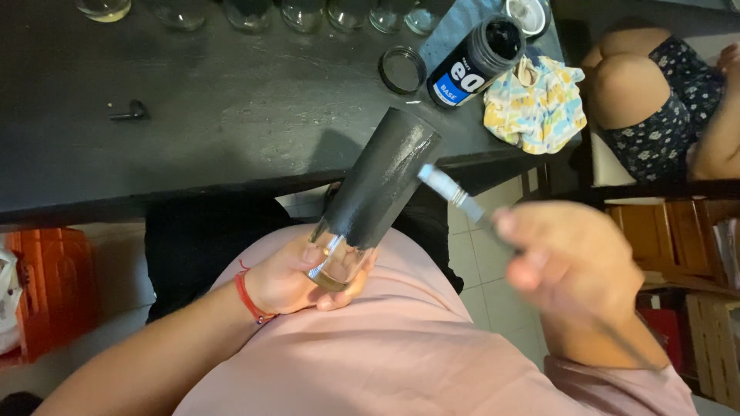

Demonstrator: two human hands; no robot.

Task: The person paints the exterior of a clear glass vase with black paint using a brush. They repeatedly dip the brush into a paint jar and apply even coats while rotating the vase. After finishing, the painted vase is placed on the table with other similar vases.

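Observation:
My left hand (297, 277) grips the clear base of a tall glass (378, 181) whose upper part is coated in black paint; the glass tilts up and to the right over my lap. My right hand (570, 266), blurred, holds a thin paintbrush (451, 192) whose pale tip touches the painted side of the glass near its rim. An open jar of black paint (474, 62) with a blue label lies tilted on the dark table (231, 115), its round lid (401, 69) beside it.
A patterned cloth (536, 104) rests at the table's right edge. Several clear glasses (301, 11) line the far edge. A small dark object (129, 113) lies at left. Another person's knees (640, 77) are at right. An orange crate (50, 289) stands lower left.

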